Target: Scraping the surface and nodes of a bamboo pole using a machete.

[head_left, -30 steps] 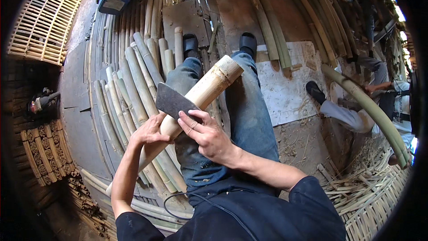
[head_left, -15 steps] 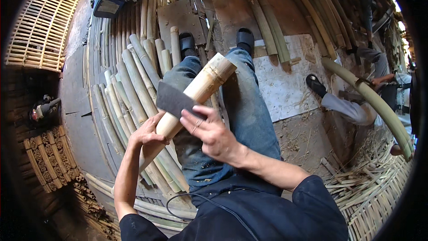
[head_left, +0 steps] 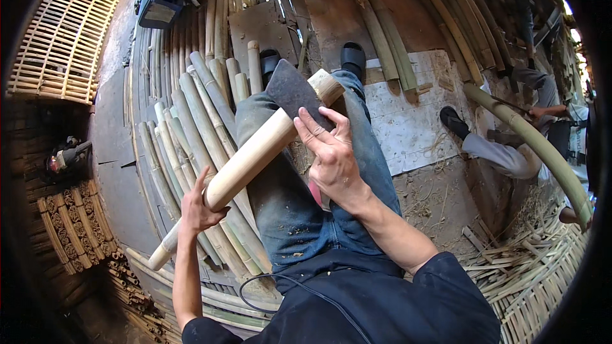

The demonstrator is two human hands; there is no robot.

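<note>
A pale, scraped bamboo tube (head_left: 248, 159) lies slantwise across my thighs. My left hand (head_left: 199, 207) is closed around its near part, thumb up along the side. Beyond that hand a narrower bamboo length (head_left: 167, 245) sticks out to the lower left; whether it is the same piece is hard to tell. A flat, dark grey piece (head_left: 290, 89), like a stiff sheet or broad blade, lies against the tube near its far end. It is gripped by my right hand (head_left: 335, 164), fingers stretched over its edge. Something reddish (head_left: 316, 192) shows under this hand.
Cut bamboo poles (head_left: 204, 111) lie in rows to the left. Long split poles (head_left: 382, 32) stretch away at the far right. A person's leg (head_left: 500, 156) and a long curved bamboo pole (head_left: 539, 143) are on the right, above a woven basket (head_left: 542, 296) with strips.
My right hand has slid the dark grey piece up along the bamboo tube, away from me. My left hand has shifted down and slightly left with the tube's near part.
</note>
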